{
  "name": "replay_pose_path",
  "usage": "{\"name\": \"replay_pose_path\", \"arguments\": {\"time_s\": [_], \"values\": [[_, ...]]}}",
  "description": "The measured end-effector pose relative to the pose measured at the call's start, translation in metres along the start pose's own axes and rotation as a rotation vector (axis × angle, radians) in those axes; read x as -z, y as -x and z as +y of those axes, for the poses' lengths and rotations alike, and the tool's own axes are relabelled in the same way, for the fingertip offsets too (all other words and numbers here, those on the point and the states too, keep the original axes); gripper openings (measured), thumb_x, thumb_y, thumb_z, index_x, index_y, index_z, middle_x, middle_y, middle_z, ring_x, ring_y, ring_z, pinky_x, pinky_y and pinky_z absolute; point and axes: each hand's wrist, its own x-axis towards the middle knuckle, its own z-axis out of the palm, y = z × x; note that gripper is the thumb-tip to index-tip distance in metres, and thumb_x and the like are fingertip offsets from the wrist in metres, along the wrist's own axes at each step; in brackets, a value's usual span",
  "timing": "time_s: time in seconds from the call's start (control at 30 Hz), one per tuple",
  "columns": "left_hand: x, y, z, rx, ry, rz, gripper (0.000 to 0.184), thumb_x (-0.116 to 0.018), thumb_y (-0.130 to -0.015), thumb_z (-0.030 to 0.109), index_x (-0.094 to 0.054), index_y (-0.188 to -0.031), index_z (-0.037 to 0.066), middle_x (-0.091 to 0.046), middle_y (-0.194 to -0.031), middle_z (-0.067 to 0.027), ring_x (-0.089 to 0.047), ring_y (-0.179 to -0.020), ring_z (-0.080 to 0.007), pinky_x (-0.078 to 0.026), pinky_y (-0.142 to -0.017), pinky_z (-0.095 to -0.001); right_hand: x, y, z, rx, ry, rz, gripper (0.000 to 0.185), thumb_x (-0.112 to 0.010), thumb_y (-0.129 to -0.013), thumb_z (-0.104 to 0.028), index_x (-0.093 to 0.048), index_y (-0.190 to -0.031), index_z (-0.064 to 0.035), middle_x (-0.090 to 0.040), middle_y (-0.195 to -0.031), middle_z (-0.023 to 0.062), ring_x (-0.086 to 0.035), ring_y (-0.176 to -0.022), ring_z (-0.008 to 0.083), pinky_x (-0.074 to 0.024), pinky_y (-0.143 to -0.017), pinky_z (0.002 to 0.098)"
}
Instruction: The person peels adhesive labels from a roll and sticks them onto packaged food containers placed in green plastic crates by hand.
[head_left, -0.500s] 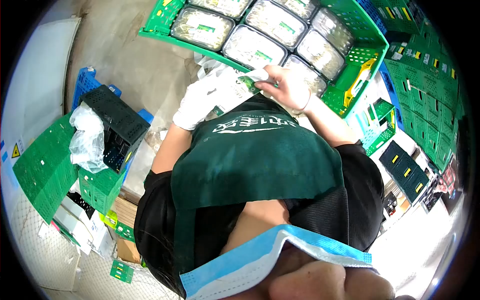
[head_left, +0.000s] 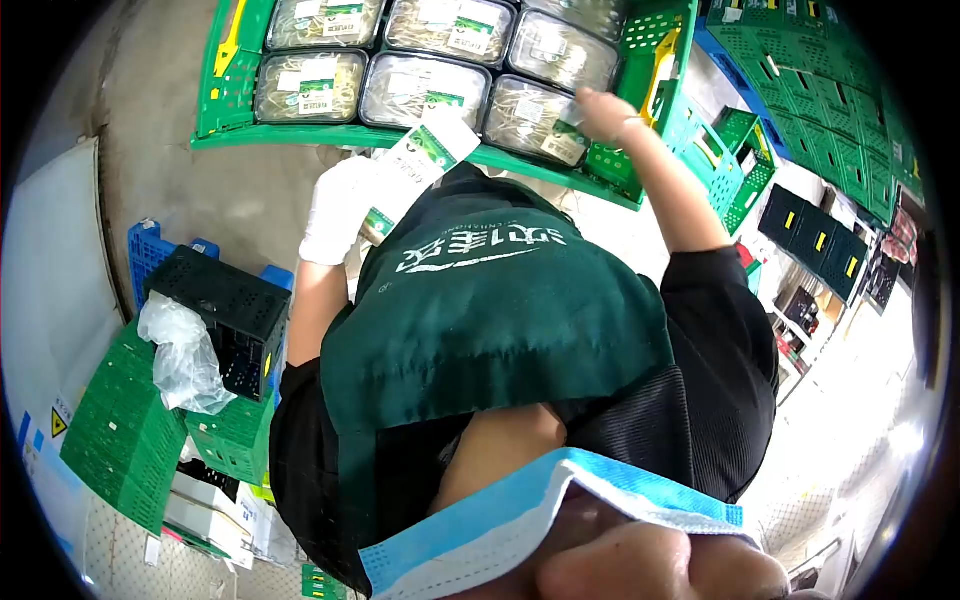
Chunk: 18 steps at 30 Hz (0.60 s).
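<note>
My left hand [head_left: 338, 208], in a white glove, is closed around a strip of white-and-green printed labels [head_left: 425, 155], which slants up in front of my apron. My bare right hand [head_left: 606, 116] is at the right edge of a clear-lidded tray [head_left: 530, 112] of pale, thin, sprout-like strands. Its fingers are blurred, and I cannot tell whether they hold anything. A white-and-green label [head_left: 565, 145] lies on that tray's right corner. The tray stands with several similar trays [head_left: 425, 88] in a green crate [head_left: 290, 135]; they bear labels too.
Stacked green crates [head_left: 825, 120] stand at the right, with dark crates [head_left: 815, 240] below them. At the left, a clear plastic bag [head_left: 183, 350] hangs over a black crate [head_left: 225, 290] beside green crates [head_left: 130, 430]. A blue pallet [head_left: 150, 262] is behind.
My right hand has left the label strip and moved up and right to the front right tray. My left hand has lowered slightly leftward with the strip. The crate appears further left in view.
</note>
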Motion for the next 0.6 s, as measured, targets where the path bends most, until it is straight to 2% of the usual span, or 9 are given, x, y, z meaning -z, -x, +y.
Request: {"name": "replay_pose_path", "arguments": {"time_s": [0.07, 0.13, 0.2, 0.27, 0.33, 0.4, 0.47, 0.5, 0.6], "values": [[0.003, 0.007, 0.009, 0.175, 0.235, 0.093, 0.015, -0.052, -0.077, 0.009, -0.057, -0.086, -0.001, -0.058, -0.079, -0.0066, -0.056, -0.072, -0.0137, -0.045, -0.062, -0.0245, -0.050, -0.032, 0.002, 0.027, 0.040, 0.218, 0.027, -0.048, -0.072, -0.010, -0.042, -0.097, 0.0008, -0.056, -0.093, 0.0210, -0.057, -0.085, 0.0320, -0.0464, -0.072, 0.0367], [0.004, 0.011, 0.014, 0.270, 0.309, 0.155, 0.017, -0.049, -0.080, 0.010, -0.056, -0.090, -0.003, -0.058, -0.083, -0.0058, -0.054, -0.073, -0.0105, -0.044, -0.064, -0.0235, -0.045, -0.037, -0.010, -0.061, 0.040, 0.169, 0.029, -0.048, -0.073, -0.010, -0.042, -0.100, 0.0001, -0.056, -0.094, 0.0201, -0.057, -0.085, 0.0318, -0.0463, -0.072, 0.0369], [0.005, 0.013, 0.011, 0.237, 0.292, 0.154, 0.019, -0.049, -0.079, 0.009, -0.055, -0.093, -0.003, -0.058, -0.084, -0.0065, -0.055, -0.074, -0.0110, -0.044, -0.065, -0.0237, -0.029, -0.033, -0.015, -0.206, 0.058, 0.180, 0.039, -0.051, -0.075, -0.015, -0.038, -0.108, 0.0001, -0.055, -0.097, 0.0195, -0.056, -0.086, 0.0321, -0.0461, -0.073, 0.0381], [0.002, 0.013, 0.014, 0.205, 0.275, 0.154, 0.020, -0.050, -0.079, 0.008, -0.054, -0.095, -0.003, -0.058, -0.085, -0.0071, -0.055, -0.075, -0.0115, -0.044, -0.066, -0.0240, 0.000, -0.006, -0.021, -0.140, -0.037, 0.195, 0.046, -0.055, -0.076, -0.024, -0.038, -0.112, -0.0002, -0.056, -0.097, 0.0186, -0.057, -0.086, 0.0293, -0.0462, -0.073, 0.0357], [-0.012, 0.008, 0.026, 0.127, 0.454, 0.168, 0.024, -0.050, -0.079, 0.008, -0.053, -0.099, -0.004, -0.058, -0.086, -0.0075, -0.055, -0.077, -0.0122, -0.044, -0.068, -0.0242, 0.023, 0.024, -0.047, 0.194, -0.720, 0.119, 0.048, -0.060, -0.074, -0.027, -0.043, -0.109, 0.0003, -0.058, -0.093, 0.0168, -0.058, -0.083, 0.0246, -0.0460, -0.073, 0.0313], [-0.013, 0.002, 0.028, 0.100, 0.368, 0.134, 0.027, -0.051, -0.078, 0.007, -0.052, -0.102, -0.004, -0.058, -0.089, -0.0076, -0.054, -0.080, -0.0128, -0.044, -0.071, -0.0241, 0.022, 0.048, -0.090, 0.626, -1.272, 0.114, 0.034, -0.060, -0.075, -0.019, -0.050, -0.102, -0.0002, -0.059, -0.083, 0.0137, -0.058, -0.076, 0.0209, -0.0452, -0.069, 0.0285], [-0.005, -0.001, 0.027, 0.194, 0.173, -0.074, 0.026, -0.052, -0.077, 0.007, -0.052, -0.102, -0.003, -0.057, -0.091, -0.0072, -0.054, -0.081, -0.0125, -0.043, -0.072, -0.0238, 0.039, 0.072, -0.115, 0.598, -0.761, 0.365, 0.023, -0.058, -0.075, -0.011, -0.054, -0.094, 0.0003, -0.057, -0.076, 0.0137, -0.057, -0.070, 0.0224, -0.0443, -0.065, 0.0291], [0.001, -0.004, 0.030, 0.202, -0.041, -0.139, 0.023, -0.053, -0.077, 0.006, -0.055, -0.098, -0.002, -0.058, -0.090, -0.0067, -0.053, -0.080, -0.0116, -0.043, -0.071, -0.0235, 0.040, 0.078, -0.122, 0.621, -0.789, 0.388, 0.019, -0.057, -0.076, -0.010, -0.055, -0.092, 0.0000, -0.056, -0.074, 0.0144, -0.056, -0.068, 0.0235, -0.0439, -0.063, 0.0295], [-0.025, -0.015, 0.050, -0.023, 0.188, 0.108, 0.017, -0.054, -0.077, 0.007, -0.058, -0.091, -0.002, -0.058, -0.083, -0.0064, -0.054, -0.075, -0.0121, -0.043, -0.068, -0.0243, 0.035, 0.079, -0.135, 0.650, -0.795, 0.423, 0.015, -0.055, -0.076, -0.007, -0.055, -0.089, -0.0007, -0.058, -0.073, 0.0158, -0.059, -0.067, 0.0270, -0.0453, -0.060, 0.0309]]}}
